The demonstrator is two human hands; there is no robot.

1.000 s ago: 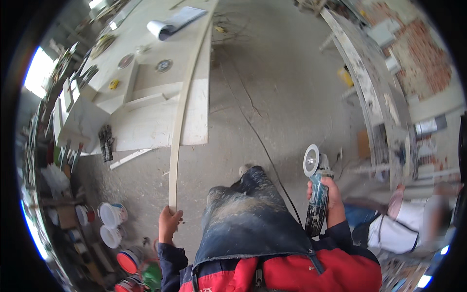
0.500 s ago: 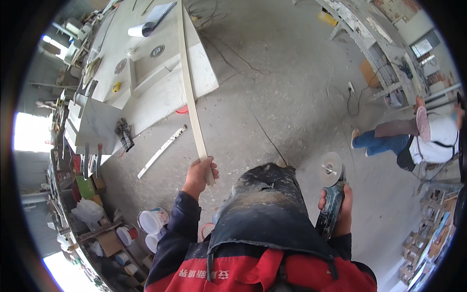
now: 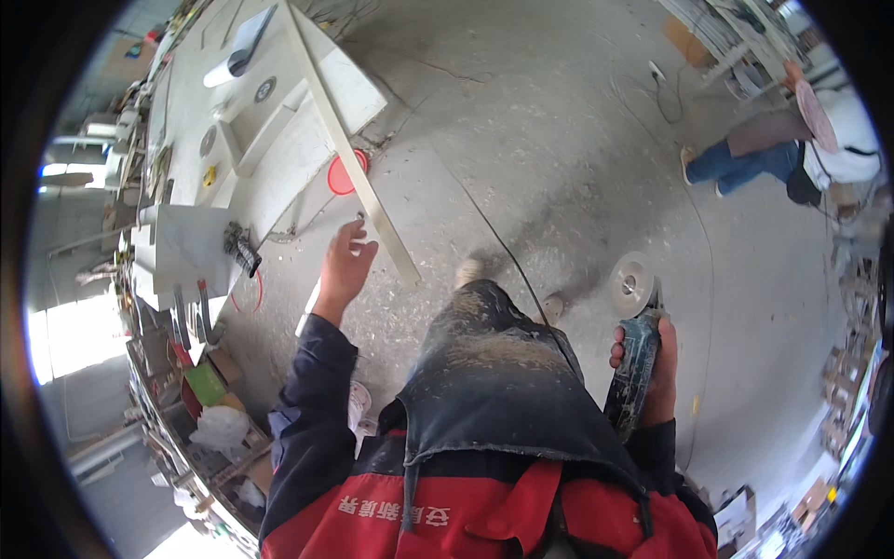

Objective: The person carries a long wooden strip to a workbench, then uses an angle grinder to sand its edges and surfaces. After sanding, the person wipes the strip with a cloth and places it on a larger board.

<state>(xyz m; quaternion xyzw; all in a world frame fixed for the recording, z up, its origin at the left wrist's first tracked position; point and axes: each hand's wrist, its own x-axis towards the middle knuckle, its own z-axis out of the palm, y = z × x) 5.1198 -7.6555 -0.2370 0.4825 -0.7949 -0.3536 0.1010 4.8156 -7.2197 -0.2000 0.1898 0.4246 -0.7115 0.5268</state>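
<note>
At the far left, a cluttered shelf holds a green box (image 3: pixel 205 387) and a crumpled white plastic bag (image 3: pixel 222 430). Beside it stands a white box-like piece (image 3: pixel 177 250), with a dark patterned glove (image 3: pixel 240 247) just to its right at the edge of the white tabletop (image 3: pixel 358 98). The tabletop bears a small yellow object (image 3: pixel 209 175), a partly rolled sheet (image 3: pixel 240 56) and two round discs. The left hand (image 3: pixel 343 270) is raised above the floor, its fingers half curled and released, with the thumb just beside a long, pale strip (image 3: pixel 352 154) but apart from it. The strip lies obliquely over the tabletop, its near end projecting past the edge above the floor; a red round lid (image 3: pixel 342 175) is partly covered by it. At centre, a dark cable (image 3: pixel 507 247) runs toward the wearer's dusty dark apron (image 3: pixel 494 373). To the right, the right hand (image 3: pixel 661 377) grasps the body of an angle grinder (image 3: pixel 636 359), fingers wrapped around it, the pale disc uppermost. At the far right is another person (image 3: pixel 759 163) in blue trousers.
</note>
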